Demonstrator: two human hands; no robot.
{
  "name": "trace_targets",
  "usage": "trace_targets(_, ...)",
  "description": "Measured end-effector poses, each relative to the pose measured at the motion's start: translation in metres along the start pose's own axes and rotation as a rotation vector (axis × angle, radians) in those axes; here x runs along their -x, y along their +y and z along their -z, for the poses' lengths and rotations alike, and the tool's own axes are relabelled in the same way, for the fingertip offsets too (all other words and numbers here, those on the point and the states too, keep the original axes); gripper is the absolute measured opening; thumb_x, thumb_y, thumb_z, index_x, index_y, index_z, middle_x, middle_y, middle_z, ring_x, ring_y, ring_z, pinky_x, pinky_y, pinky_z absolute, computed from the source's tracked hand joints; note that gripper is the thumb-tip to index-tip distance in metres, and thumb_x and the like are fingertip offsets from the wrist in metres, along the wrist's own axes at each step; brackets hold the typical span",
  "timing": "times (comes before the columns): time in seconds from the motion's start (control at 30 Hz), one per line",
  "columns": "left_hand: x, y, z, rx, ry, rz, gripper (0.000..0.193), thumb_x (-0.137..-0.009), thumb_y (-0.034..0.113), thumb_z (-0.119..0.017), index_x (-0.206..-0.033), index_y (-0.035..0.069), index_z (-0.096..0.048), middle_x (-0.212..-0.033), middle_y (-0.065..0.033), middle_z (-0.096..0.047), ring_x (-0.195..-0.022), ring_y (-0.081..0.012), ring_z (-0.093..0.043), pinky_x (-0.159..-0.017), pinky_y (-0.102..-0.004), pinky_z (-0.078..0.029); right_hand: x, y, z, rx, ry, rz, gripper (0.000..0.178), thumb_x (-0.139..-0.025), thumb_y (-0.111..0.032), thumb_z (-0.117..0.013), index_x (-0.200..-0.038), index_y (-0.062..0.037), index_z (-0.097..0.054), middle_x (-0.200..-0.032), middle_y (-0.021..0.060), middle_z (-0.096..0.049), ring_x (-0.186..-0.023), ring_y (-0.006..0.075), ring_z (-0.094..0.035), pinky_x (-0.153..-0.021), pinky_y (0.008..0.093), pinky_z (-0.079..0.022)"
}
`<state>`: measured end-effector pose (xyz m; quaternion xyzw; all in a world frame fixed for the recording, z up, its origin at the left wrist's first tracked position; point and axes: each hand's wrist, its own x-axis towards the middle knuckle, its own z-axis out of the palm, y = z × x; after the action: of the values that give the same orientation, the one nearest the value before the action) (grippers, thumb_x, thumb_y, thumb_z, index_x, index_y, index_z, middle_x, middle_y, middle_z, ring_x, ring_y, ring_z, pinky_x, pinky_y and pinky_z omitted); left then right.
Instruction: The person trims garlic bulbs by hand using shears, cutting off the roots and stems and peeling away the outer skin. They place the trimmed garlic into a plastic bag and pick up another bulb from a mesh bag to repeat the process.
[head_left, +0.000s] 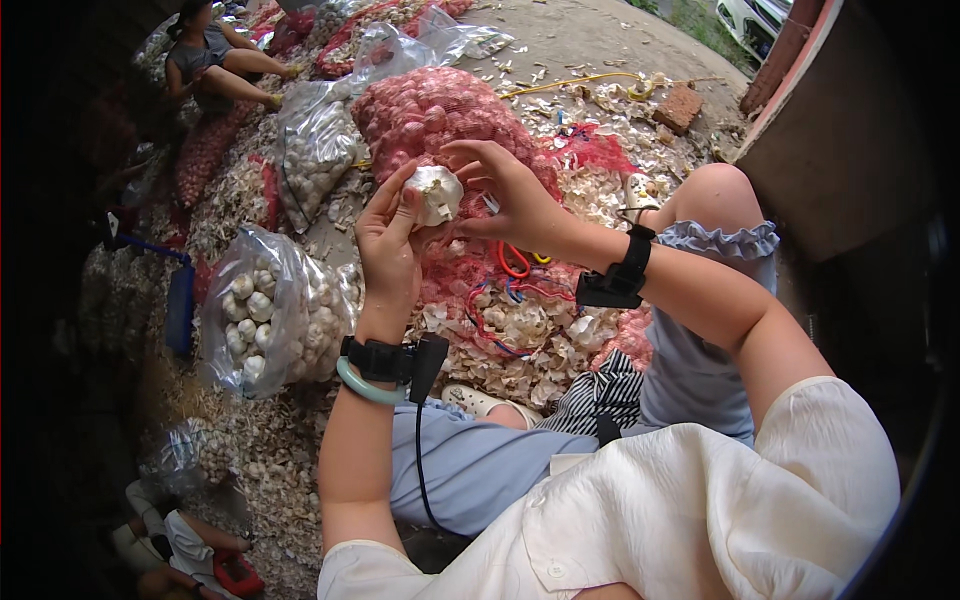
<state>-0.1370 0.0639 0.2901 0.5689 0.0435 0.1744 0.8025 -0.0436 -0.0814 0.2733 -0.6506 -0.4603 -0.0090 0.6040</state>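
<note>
A white garlic bulb (437,195) is gripped between the thumb and fingers of my left hand (390,240), in front of a red mesh sack. Just right of the bulb, my right hand (510,200) has curved fingers, its fingertips close to the bulb's side. Scissors with red and yellow handles (513,262) appear tucked in that palm: a shiny blade shows between the fingers and the handle loops stick out below. My palm hides their middle. The full red mesh sack of garlic (440,115) lies just beyond both hands.
To the left stands a clear plastic bag (250,310) of white bulbs, with another clear bag (315,150) farther back. Garlic skins (550,350) cover the ground around my legs. A brick (678,108) lies at the far right. Another person (215,65) sits at the far left.
</note>
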Motion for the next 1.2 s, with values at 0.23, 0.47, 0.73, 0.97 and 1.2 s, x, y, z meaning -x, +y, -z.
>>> trace_targets(0.23,0.005,-0.015,0.001,-0.071,-0.037,-0.105,0.030,-0.091,0.010,-0.058,-0.119,0.002,-0.059,-0.114,-0.0098,-0.062,-0.095,-0.0149,-0.062,-0.074,-0.0253,-0.055,0.006,-0.004,-0.008,-0.234,-0.033,-0.147,0.063,-0.067,-0.004,-0.077,-0.124,-0.0035,-0.049,-0.103,0.0102,-0.063,-0.088,0.0167,-0.063,-0.078,0.0301,-0.052)
trace_targets(0.47,-0.005,-0.017,0.013,-0.041,0.073,-0.068,0.020,-0.094,0.011,-0.053,-0.107,-0.002,-0.062,-0.103,-0.0096,-0.064,-0.083,-0.0128,-0.063,-0.074,-0.0250,-0.052,0.006,-0.008,-0.003,-0.109,-0.092,0.089,0.060,-0.068,-0.007,-0.078,-0.122,-0.0037,-0.052,-0.105,0.0149,-0.063,-0.092,0.0189,-0.064,-0.074,0.0309,-0.053)
trace_targets(0.73,-0.005,0.005,0.000,-0.204,0.215,-0.020,0.029,-0.094,0.028,-0.054,-0.110,0.004,-0.056,-0.092,-0.0072,-0.061,-0.074,-0.0108,-0.058,-0.068,-0.0220,-0.046,0.008,-0.003,0.002,-0.111,-0.060,-0.100,0.061,-0.065,-0.009,-0.080,-0.118,-0.0038,-0.051,-0.096,0.0138,-0.065,-0.081,0.0169,-0.065,-0.068,0.0309,-0.053)
trace_targets(0.97,0.003,0.017,0.002,-0.822,-0.290,-0.099,0.038,-0.093,0.038,-0.054,-0.113,0.006,-0.054,-0.080,-0.0080,-0.064,-0.064,-0.0116,-0.062,-0.050,-0.0255,-0.045,0.010,0.002,-0.005,-0.410,-0.104,-0.212,0.053,-0.065,-0.007,-0.078,-0.112,0.0013,-0.054,-0.090,0.0104,-0.064,-0.081,0.0104,-0.061,-0.070,0.0274,-0.051)
trace_targets(1.2,-0.002,0.013,0.011,-0.777,-0.274,-0.110,0.026,-0.096,0.031,-0.051,-0.098,0.005,-0.056,-0.069,-0.0039,-0.061,-0.061,-0.0062,-0.055,-0.053,-0.0248,-0.045,0.012,-0.003,-0.005,-0.190,-0.154,-0.196,0.050,-0.063,-0.010,-0.079,-0.106,0.0031,-0.057,-0.091,0.0144,-0.065,-0.083,0.0159,-0.064,-0.073,0.0288,-0.051)
